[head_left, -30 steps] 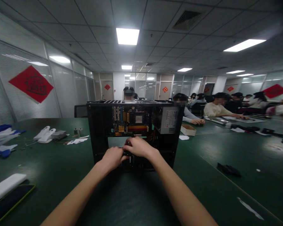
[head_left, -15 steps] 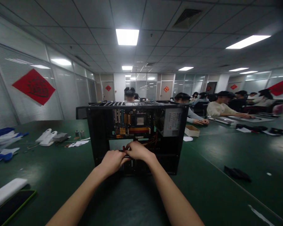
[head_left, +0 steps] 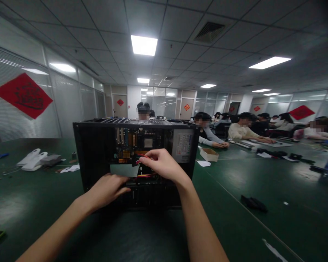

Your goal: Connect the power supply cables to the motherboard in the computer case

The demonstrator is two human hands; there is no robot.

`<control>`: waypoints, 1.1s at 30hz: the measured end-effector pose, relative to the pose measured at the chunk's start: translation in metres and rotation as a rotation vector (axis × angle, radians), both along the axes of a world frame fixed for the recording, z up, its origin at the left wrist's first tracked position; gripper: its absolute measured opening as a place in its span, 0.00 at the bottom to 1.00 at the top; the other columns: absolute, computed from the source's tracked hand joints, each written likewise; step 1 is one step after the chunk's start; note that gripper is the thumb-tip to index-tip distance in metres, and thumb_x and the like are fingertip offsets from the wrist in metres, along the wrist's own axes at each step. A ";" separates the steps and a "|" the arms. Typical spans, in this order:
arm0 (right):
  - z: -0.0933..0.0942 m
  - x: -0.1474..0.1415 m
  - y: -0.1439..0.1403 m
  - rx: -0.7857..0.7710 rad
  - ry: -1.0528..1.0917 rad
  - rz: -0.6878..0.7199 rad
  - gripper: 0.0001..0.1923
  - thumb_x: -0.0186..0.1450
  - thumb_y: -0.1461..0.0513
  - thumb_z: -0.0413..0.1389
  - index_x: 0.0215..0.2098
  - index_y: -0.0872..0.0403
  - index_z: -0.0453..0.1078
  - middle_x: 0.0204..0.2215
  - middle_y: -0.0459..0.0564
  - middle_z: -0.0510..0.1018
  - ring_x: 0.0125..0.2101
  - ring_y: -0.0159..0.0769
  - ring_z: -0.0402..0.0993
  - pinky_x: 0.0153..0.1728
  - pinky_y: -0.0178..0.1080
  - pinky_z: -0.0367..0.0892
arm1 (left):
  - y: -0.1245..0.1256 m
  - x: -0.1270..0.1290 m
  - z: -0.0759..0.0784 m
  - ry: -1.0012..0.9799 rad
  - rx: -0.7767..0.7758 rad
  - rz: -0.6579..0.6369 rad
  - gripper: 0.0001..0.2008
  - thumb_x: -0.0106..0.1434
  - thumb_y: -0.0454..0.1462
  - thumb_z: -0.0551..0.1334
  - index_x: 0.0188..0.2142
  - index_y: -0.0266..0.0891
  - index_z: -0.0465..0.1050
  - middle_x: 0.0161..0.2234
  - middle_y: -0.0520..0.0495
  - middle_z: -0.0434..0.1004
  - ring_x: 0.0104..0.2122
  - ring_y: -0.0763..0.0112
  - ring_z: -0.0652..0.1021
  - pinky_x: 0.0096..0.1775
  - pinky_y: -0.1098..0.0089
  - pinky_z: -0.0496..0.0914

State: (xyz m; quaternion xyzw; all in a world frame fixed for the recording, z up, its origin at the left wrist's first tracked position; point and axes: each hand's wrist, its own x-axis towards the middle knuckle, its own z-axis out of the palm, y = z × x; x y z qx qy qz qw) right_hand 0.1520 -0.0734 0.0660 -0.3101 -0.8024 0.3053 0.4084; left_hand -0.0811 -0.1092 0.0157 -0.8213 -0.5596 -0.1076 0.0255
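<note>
An open black computer case [head_left: 95, 153] stands on the green table [head_left: 235, 203] in front of me, its motherboard [head_left: 131, 142] and grey power supply [head_left: 183, 145] showing. My right hand [head_left: 161, 165] is raised inside the case, its fingers pinched on a red cable [head_left: 140, 155] with a dark plug at its end. My left hand [head_left: 109, 187] rests lower, fingers curled on the dark drive bay [head_left: 142, 189] at the case's bottom front. What lies under that hand is hidden.
White plastic parts [head_left: 30, 160], a grey block [head_left: 50, 159] and paper scraps lie on the table at left. A small cardboard box [head_left: 209, 154] sits right of the case, a black cloth [head_left: 253, 203] further right. Several people sit working at the far tables.
My right hand lifted from the lower bay up toward the motherboard, drawing the red cable with it. My left hand stayed low. My head turned slightly right, shifting the case left in view.
</note>
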 end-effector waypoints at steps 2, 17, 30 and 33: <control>0.006 0.003 -0.006 0.015 0.026 -0.032 0.21 0.63 0.49 0.57 0.33 0.59 0.76 0.23 0.46 0.72 0.23 0.28 0.62 0.23 0.31 0.55 | -0.010 0.007 0.014 -0.187 0.008 -0.087 0.26 0.64 0.48 0.60 0.60 0.45 0.65 0.50 0.44 0.78 0.47 0.60 0.78 0.48 0.63 0.71; 0.033 0.002 -0.049 0.102 0.227 -0.085 0.17 0.66 0.51 0.54 0.35 0.56 0.73 0.28 0.46 0.75 0.28 0.31 0.69 0.29 0.33 0.62 | -0.031 0.056 0.086 -0.981 0.086 -0.328 0.29 0.56 0.41 0.68 0.55 0.38 0.63 0.41 0.45 0.78 0.41 0.64 0.79 0.43 0.63 0.76; 0.036 -0.003 -0.058 0.130 0.119 -0.175 0.15 0.68 0.54 0.52 0.33 0.56 0.73 0.29 0.46 0.76 0.30 0.33 0.70 0.30 0.33 0.63 | -0.030 0.044 0.087 -0.986 0.036 -0.373 0.30 0.54 0.38 0.70 0.56 0.39 0.67 0.36 0.48 0.77 0.35 0.68 0.79 0.38 0.68 0.77; 0.037 -0.001 -0.060 0.139 0.074 -0.165 0.15 0.69 0.55 0.52 0.34 0.56 0.74 0.29 0.46 0.77 0.30 0.34 0.71 0.29 0.33 0.63 | -0.031 0.045 0.085 -0.879 0.087 -0.399 0.30 0.56 0.38 0.68 0.58 0.41 0.66 0.34 0.50 0.78 0.32 0.70 0.79 0.35 0.70 0.77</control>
